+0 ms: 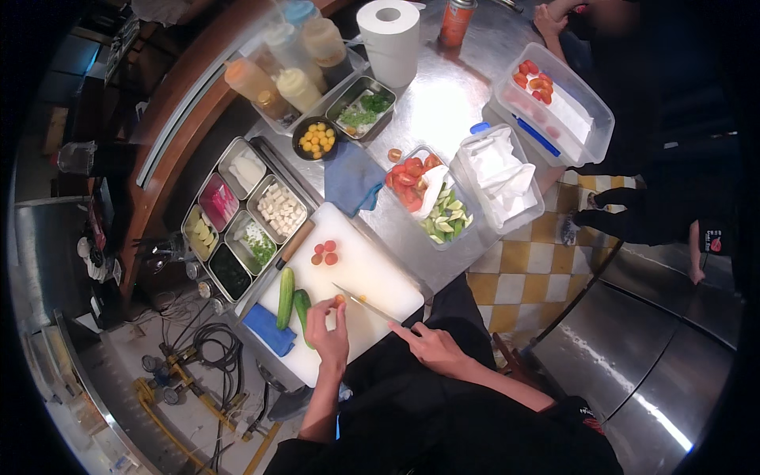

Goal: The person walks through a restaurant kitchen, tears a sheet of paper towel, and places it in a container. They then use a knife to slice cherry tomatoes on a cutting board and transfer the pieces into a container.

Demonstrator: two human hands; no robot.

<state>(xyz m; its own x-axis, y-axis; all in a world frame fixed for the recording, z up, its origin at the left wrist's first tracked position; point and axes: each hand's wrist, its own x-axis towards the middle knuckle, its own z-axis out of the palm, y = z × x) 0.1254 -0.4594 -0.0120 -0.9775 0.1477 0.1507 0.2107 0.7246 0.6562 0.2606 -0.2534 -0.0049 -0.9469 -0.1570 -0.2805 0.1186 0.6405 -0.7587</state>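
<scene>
Over a white cutting board point(380, 279), my left hand point(329, 335) pinches a small cherry tomato piece point(339, 300) between its fingertips. My right hand point(433, 350) grips a kitchen knife point(368, 306), whose blade points up and left over the board, its tip beyond the tomato. A few small cherry tomatoes point(324, 252) sit farther up the board. Two cucumbers point(285, 297) lie at its left side, one partly behind my left hand. A blue cloth point(269, 329) is at the lower left corner. A second knife's wooden handle point(297, 242) rests along the board's upper left edge.
Left of the board is a steel tray of compartments point(237, 205) with cut ingredients. Beyond it stand squeeze bottles point(300, 89) and a paper towel roll point(389, 47). To the right are a tub of cut tomatoes and cucumber point(457, 237) and a larger tomato container point(594, 142). People stand beyond.
</scene>
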